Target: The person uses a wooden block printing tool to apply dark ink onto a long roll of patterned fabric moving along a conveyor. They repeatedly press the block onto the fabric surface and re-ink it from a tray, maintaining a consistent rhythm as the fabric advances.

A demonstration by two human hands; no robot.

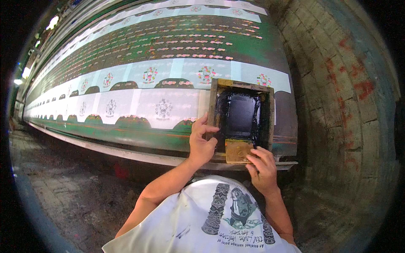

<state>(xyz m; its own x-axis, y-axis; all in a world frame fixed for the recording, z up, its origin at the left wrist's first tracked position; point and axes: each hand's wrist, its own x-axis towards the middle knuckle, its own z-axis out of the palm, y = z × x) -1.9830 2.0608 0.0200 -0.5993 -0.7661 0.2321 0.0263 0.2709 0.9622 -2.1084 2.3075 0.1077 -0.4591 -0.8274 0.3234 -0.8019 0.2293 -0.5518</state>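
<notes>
A screen-printing frame (265,101) lies near the right end of the long green printing table, with glossy black ink (240,116) inside it. My left hand (203,139) grips the frame's left side, its fingers bent over the edge. My right hand (261,168) holds a tan squeegee (235,152) at the frame's near end, fingers on its right part. Pale fabric pieces (143,109) with printed round designs lie in a row to the left of the frame and run partly under it; a second printed row (221,74) lies just beyond.
The long green table (160,133) stretches away to the far left, with further fabric strips (177,17) and small pink printed marks across it. Its metal front rail (284,165) runs before me. A worn block wall (346,109) stands at the right, beside the dark floor (76,181).
</notes>
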